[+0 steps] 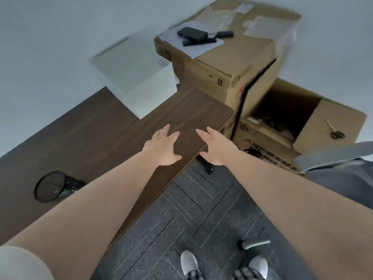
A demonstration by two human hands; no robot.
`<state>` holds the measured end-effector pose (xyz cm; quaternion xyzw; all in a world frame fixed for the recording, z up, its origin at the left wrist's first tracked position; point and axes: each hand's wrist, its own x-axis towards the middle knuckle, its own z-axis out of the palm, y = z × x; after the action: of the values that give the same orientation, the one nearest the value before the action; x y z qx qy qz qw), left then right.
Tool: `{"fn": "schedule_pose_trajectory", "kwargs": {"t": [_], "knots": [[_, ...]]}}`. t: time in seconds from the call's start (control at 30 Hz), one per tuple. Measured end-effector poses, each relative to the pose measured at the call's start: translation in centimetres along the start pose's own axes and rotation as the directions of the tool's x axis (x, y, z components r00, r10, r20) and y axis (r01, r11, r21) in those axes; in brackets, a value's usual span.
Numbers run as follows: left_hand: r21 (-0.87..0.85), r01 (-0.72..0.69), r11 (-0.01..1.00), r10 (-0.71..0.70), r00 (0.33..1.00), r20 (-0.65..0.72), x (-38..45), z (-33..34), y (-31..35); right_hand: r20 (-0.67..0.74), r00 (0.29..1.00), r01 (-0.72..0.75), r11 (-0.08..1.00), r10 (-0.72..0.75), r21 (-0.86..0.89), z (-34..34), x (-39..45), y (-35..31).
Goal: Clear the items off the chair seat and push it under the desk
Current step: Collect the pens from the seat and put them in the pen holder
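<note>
My left hand (162, 147) and my right hand (216, 148) are both stretched out over the right end of the dark wooden desk (90, 138), fingers spread, holding nothing. The grey chair (343, 172) shows only partly at the right edge: a grey seat or back edge, plus one leg with a castor (253, 244) low on the floor by my feet. No items on the chair seat can be made out from here.
A white box (137, 77) sits on the desk's far side; a round black mesh item (54, 186) lies at its left. Beyond the desk end stand a tall cardboard box (232, 63) topped with black devices and an open cardboard box (302, 126) with scissors (336, 132).
</note>
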<state>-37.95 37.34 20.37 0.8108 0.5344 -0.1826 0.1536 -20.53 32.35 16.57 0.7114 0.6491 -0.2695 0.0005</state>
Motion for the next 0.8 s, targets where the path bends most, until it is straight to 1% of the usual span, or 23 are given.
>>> {"fn": "schedule_pose_trajectory", "kwargs": {"t": [0.13,0.23,0.33,0.4,0.47,0.57,0.63,0.7,0.8], "knots": [[0.113,-0.187,0.976,0.181,0.982,0.06,2.5,1.2,9.4,-0.055,0.985,-0.166,0.986,0.166,0.003,0.2,-4.6,9.9],[0.194,-0.337,0.921,0.324,0.941,0.097,3.4,2.6,16.4,-0.112,0.956,-0.27,0.963,0.27,0.015,0.3,-8.8,16.2],[0.273,-0.502,0.821,0.491,0.864,0.111,3.6,3.8,23.5,-0.145,0.927,-0.345,0.938,0.347,0.036,0.4,-13.5,22.0],[0.314,-0.606,0.731,0.595,0.791,0.144,3.5,4.8,28.1,-0.161,0.907,-0.386,0.921,0.39,0.054,0.9,-16.9,25.5],[0.338,-0.688,0.642,0.666,0.719,0.198,3.1,6.0,32.5,-0.159,0.877,-0.448,0.891,0.454,0.073,1.7,-20.3,28.5],[0.362,-0.776,0.517,0.74,0.618,0.266,2.1,7.9,38.3,-0.088,0.813,-0.566,0.817,0.575,0.109,3.4,-24.9,32.3],[0.36,-0.809,0.464,0.76,0.572,0.308,1.7,9.3,41.5,-0.035,0.764,-0.635,0.759,0.645,0.142,4.8,-27.6,34.4],[0.35,-0.829,0.436,0.762,0.547,0.346,1.6,11.2,43.9,0.014,0.722,-0.683,0.709,0.692,0.174,6.5,-29.9,36.2],[0.344,-0.846,0.408,0.747,0.526,0.407,2.0,14.8,46.4,0.101,0.68,-0.728,0.652,0.726,0.212,9.9,-32.2,38.1]]}}
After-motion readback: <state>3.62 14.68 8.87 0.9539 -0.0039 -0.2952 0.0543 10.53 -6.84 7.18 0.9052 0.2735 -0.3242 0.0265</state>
